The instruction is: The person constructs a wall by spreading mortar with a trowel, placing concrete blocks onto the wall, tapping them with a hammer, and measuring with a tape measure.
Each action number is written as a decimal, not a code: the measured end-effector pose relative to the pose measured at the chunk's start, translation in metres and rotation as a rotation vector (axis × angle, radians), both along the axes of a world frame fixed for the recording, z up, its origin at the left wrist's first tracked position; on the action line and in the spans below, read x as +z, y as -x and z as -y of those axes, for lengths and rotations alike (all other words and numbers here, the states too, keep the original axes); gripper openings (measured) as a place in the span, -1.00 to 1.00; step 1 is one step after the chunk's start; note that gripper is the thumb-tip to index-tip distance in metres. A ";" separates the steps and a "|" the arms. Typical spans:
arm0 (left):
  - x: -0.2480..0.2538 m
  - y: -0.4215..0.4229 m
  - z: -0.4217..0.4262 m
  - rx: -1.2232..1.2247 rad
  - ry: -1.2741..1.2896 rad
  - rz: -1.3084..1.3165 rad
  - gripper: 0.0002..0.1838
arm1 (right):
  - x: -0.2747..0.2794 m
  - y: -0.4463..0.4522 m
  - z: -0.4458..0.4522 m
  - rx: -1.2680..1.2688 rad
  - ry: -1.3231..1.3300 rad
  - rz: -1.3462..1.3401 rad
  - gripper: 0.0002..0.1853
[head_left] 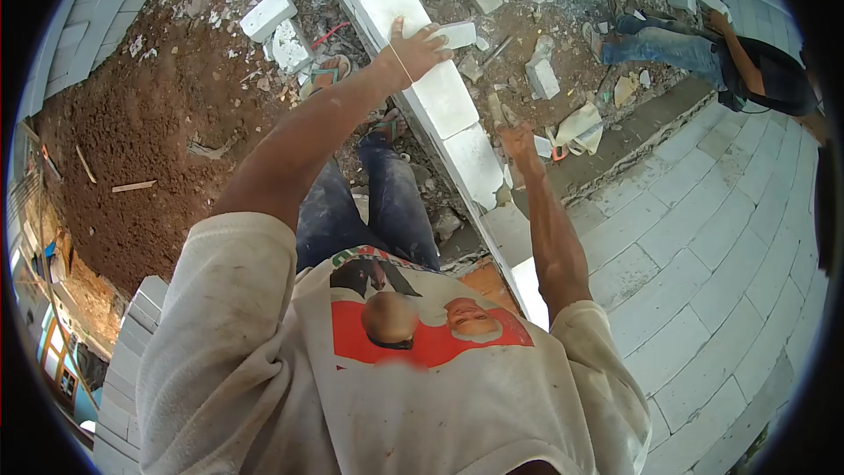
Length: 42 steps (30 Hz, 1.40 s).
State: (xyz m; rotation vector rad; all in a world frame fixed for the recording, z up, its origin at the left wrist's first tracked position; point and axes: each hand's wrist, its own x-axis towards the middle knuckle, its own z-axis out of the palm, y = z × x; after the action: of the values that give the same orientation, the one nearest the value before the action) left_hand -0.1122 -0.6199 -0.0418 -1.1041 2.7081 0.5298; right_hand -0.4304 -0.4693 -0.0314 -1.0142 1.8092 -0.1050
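My left hand [418,54] lies spread on top of a low wall of white blocks [444,101], with its fingers over the far edge. Just right of the wall, my right hand [519,139] is closed around a tool handle [498,113], pale and wood-like. Which tool it is I cannot make out; its other end is hidden or blends with the wall. A small white block piece [459,34] sits by my left fingertips. Grey mortar [510,224] shows near the wall's close end.
Another person [677,53] at the upper right holds a white block [712,3]. Loose blocks [268,16] and rubble lie on both sides. A white object with an orange part [580,129] lies right of my hand. A block wall [703,273] rises at right; brown soil [149,149] spreads left.
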 end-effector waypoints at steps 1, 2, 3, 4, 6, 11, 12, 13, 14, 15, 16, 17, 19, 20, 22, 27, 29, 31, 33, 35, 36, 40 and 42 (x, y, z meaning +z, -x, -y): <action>0.001 0.000 -0.001 -0.008 0.001 -0.005 -0.34 | 0.022 -0.017 0.012 -0.041 -0.096 -0.083 -0.59; 0.001 -0.001 -0.002 -0.020 0.013 0.010 -0.35 | 0.027 -0.018 0.015 -0.068 -0.142 -0.126 -0.60; 0.000 -0.001 0.000 -0.032 0.026 0.024 -0.36 | 0.029 -0.018 0.016 -0.095 -0.188 -0.167 -0.60; 0.000 -0.001 0.000 -0.030 0.019 0.026 -0.36 | 0.021 -0.011 0.015 -0.135 -0.167 -0.111 -0.63; -0.001 -0.001 0.001 -0.031 0.022 0.023 -0.36 | 0.014 -0.004 0.015 -0.179 -0.139 -0.056 -0.66; 0.002 -0.003 -0.001 -0.037 0.040 -0.003 -0.40 | -0.045 0.027 0.006 -0.054 -0.249 -0.100 -0.39; -0.003 -0.004 -0.001 -0.043 0.044 0.006 -0.39 | -0.052 0.032 0.010 -0.005 -0.289 -0.120 -0.39; -0.003 -0.003 0.000 -0.043 0.065 0.008 -0.39 | -0.046 0.025 0.007 -0.057 -0.218 -0.096 -0.41; -0.003 -0.004 -0.001 -0.055 0.036 0.022 -0.26 | -0.039 0.016 0.000 -0.108 -0.144 -0.068 -0.43; 0.000 -0.005 0.000 -0.068 0.012 0.037 -0.12 | -0.033 0.006 -0.005 -0.161 -0.065 -0.038 -0.45; 0.003 -0.005 0.002 -0.071 -0.005 0.047 -0.12 | -0.028 0.000 -0.002 -0.213 0.020 -0.007 -0.47; 0.006 -0.004 0.002 -0.073 -0.023 0.056 -0.12 | -0.032 0.005 0.000 -0.138 0.016 -0.018 -0.39; 0.007 -0.004 0.000 -0.057 -0.023 0.046 -0.16 | -0.030 0.008 0.007 -0.058 0.039 -0.032 -0.31; 0.006 -0.004 0.000 -0.051 -0.019 0.029 -0.17 | -0.024 0.003 0.009 -0.109 0.063 -0.024 -0.37; -0.001 -0.006 -0.002 -0.036 -0.001 0.017 -0.18 | -0.010 -0.009 0.018 -0.151 0.101 -0.009 -0.43; 0.003 -0.013 0.011 -0.100 -0.016 0.012 -0.08 | 0.024 -0.026 0.049 -0.205 -0.113 -0.051 -0.41; 0.011 -0.021 0.027 -0.071 -0.011 0.004 0.07 | 0.021 -0.027 0.060 -0.138 -0.172 -0.105 -0.33; 0.042 -0.034 0.053 -0.055 -0.071 0.087 0.04 | 0.022 -0.036 0.066 -0.257 -0.066 -0.044 -0.38; 0.022 -0.055 0.083 0.031 0.006 0.011 0.22 | 0.026 -0.043 0.082 -0.253 -0.074 -0.021 -0.41; 0.033 -0.071 0.120 0.091 0.048 0.055 0.21 | 0.032 -0.047 0.099 -0.292 -0.079 0.008 -0.45; 0.032 -0.079 0.134 0.096 0.036 0.053 0.21 | 0.023 -0.047 0.106 -0.296 -0.038 0.026 -0.48; 0.026 -0.101 0.169 0.152 0.035 0.063 0.18 | 0.051 -0.081 0.174 -0.262 -0.080 -0.025 -0.52; 0.022 -0.104 0.164 0.195 -0.031 0.054 0.15 | 0.039 -0.091 0.204 -0.252 -0.053 0.105 -0.66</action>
State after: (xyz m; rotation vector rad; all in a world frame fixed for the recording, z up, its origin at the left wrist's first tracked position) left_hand -0.0080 -0.7841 -0.0202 -1.3625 2.5529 0.5600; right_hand -0.3398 -0.6731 0.0079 -0.7274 1.8263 -0.2584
